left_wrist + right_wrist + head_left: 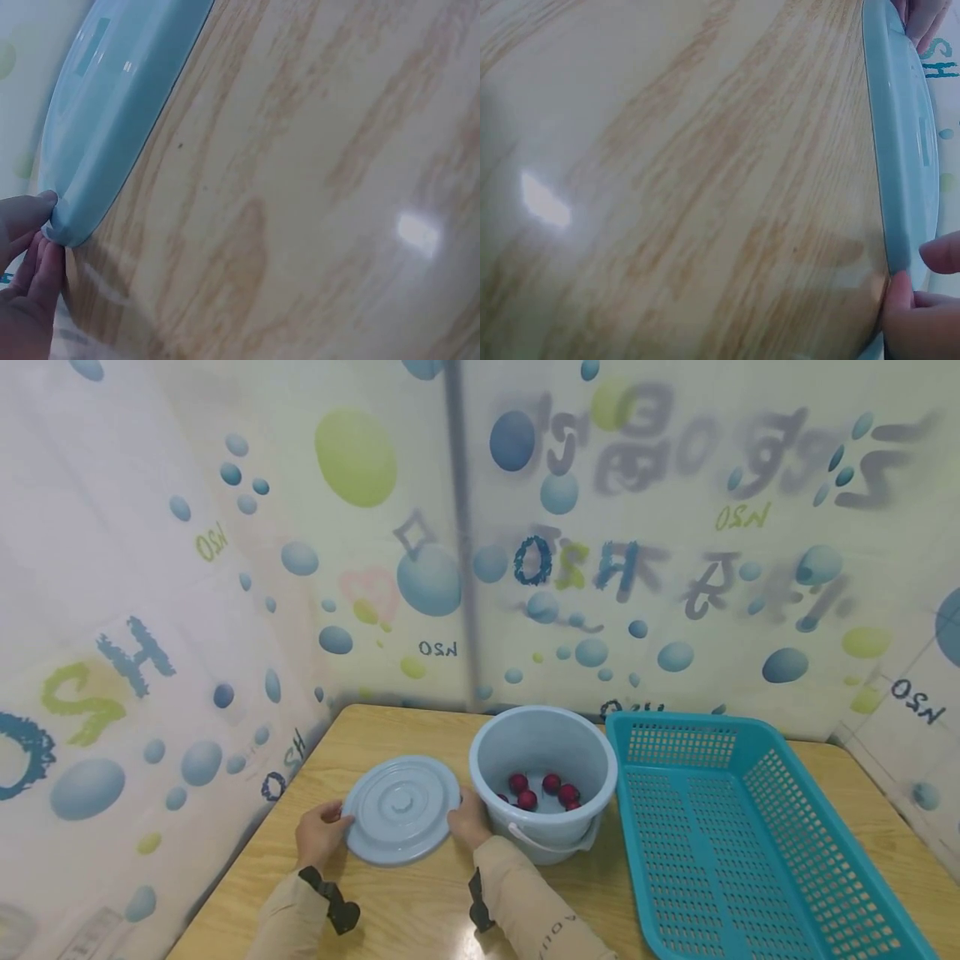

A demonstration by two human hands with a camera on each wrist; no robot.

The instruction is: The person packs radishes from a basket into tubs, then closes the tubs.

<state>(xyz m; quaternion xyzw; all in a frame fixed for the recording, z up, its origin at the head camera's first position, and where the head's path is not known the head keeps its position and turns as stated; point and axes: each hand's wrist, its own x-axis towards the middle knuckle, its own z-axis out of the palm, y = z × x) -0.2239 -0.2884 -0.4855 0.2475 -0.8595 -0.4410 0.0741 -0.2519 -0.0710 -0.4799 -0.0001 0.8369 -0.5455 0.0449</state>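
A round pale blue lid [402,810] with concentric rings lies low over the wooden table, between both hands. My left hand [318,835] pinches its left edge; in the left wrist view the thumb is on top of the lid [127,112] and the fingers are below. At the opposite edge my right hand [468,821] holds the rim, thumb above and index finger underneath in the right wrist view. Just right of that hand stands a matching bucket [540,739] without a cover. Several small, round, dark red fruits [527,800] sit at its bottom.
A large teal perforated basket [705,860] stands right of the bucket, close beside it. The white bucket handle [536,842] hangs down at the front. Behind the wooden table [405,914] hangs a patterned curtain [360,560], which also runs along the left side.
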